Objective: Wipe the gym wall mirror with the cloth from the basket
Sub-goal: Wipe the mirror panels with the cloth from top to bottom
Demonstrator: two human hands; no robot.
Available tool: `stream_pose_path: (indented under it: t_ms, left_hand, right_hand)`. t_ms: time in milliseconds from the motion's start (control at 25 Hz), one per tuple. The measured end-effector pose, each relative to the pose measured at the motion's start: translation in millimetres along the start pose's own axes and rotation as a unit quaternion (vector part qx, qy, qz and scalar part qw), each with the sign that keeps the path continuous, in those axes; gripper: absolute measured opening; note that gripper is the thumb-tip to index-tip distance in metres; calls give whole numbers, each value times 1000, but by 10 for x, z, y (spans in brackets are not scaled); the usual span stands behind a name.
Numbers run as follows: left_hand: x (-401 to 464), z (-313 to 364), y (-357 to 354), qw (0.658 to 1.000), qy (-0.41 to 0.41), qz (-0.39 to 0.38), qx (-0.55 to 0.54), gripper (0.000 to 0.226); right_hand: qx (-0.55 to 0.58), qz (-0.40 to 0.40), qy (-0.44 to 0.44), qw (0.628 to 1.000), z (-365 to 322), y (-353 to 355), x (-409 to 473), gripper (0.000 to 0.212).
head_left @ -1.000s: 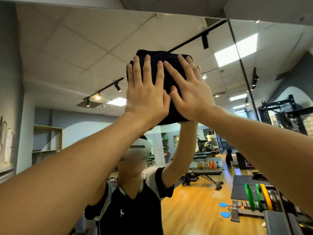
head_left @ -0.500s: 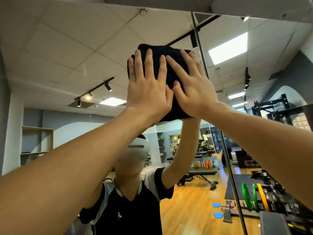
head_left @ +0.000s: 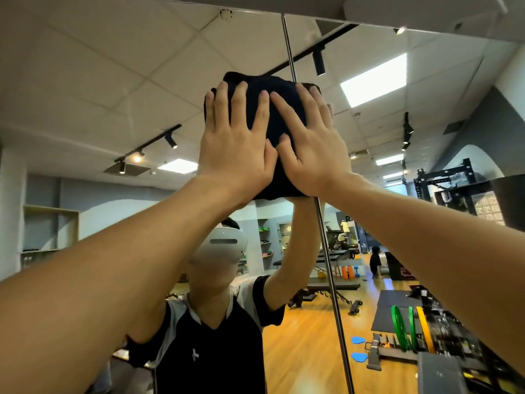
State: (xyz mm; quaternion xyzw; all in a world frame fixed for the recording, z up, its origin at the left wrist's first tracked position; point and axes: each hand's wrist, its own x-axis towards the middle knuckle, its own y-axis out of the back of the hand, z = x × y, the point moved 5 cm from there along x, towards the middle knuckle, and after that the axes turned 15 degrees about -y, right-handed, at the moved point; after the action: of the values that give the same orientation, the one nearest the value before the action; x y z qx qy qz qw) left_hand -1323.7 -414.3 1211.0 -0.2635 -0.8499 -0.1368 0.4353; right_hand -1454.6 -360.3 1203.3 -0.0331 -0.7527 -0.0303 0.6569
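Note:
A folded dark cloth [head_left: 279, 92] lies flat against the gym wall mirror [head_left: 113, 81], high up near its top edge. My left hand [head_left: 235, 146] presses on the cloth's left half with straight, spread fingers. My right hand [head_left: 309, 143] presses on its right half, fingers straight too, thumbs almost meeting. The cloth sits across the vertical seam [head_left: 326, 251] between two mirror panels. Most of the cloth is hidden under my hands. The basket is not in view.
The mirror reflects a person in a dark shirt with a white headset [head_left: 224, 245], raised arms, a wooden gym floor, a bench [head_left: 329, 288] and a rack with coloured weight plates [head_left: 403, 328]. The mirror's top edge [head_left: 397, 27] runs just above the cloth.
Both hands have slid the cloth to the right along the top of the mirror, from the left panel onto the seam. The hands keep the same flat pressing pose.

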Motion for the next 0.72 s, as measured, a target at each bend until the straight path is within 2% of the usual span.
stream_pose_path:
  t_ms: [400, 720]
  left_hand:
    - [-625, 501, 32, 999, -1, -51, -11, 73]
    - [-843, 515, 27, 996, -24, -87, -20, 75]
  right_hand:
    - [-71, -27, 37, 996, 125, 13, -759, 70]
    - [-53, -10, 21, 998, 60, -25, -998, 72]
